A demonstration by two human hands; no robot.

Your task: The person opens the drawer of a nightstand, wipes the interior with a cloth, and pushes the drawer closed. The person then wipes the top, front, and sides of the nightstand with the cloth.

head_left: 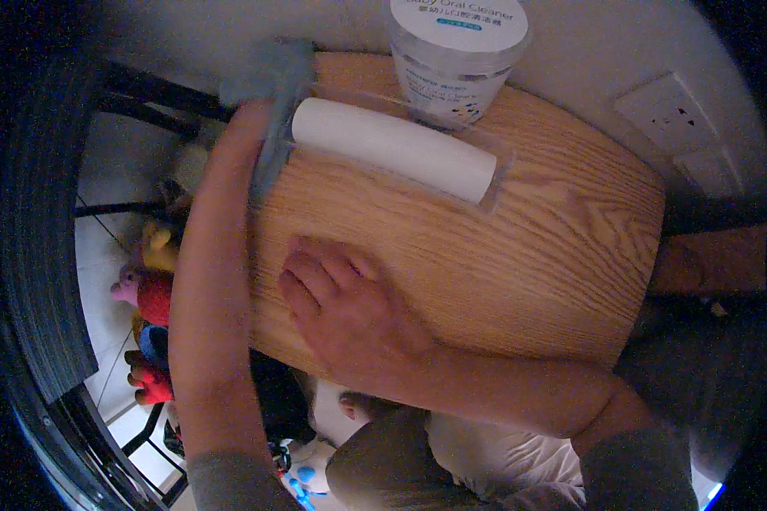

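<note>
At the table's far left corner, my left hand is on a grey-blue cloth. Motion blurs both, and the cloth hides most of the fingers. My right hand lies palm down on the near part of the wood-grain tabletop, fingers loosely bent, with nothing seen in it. Between the hands and the wall, a white roll in clear plastic wrap lies on its side, close to the cloth. Behind it stands a white lidded tub bearing print.
A wall socket plate is at the right. Plush toys sit low on the left, near a black metal frame and a dark ribbed panel. My bent leg is below the table's near edge.
</note>
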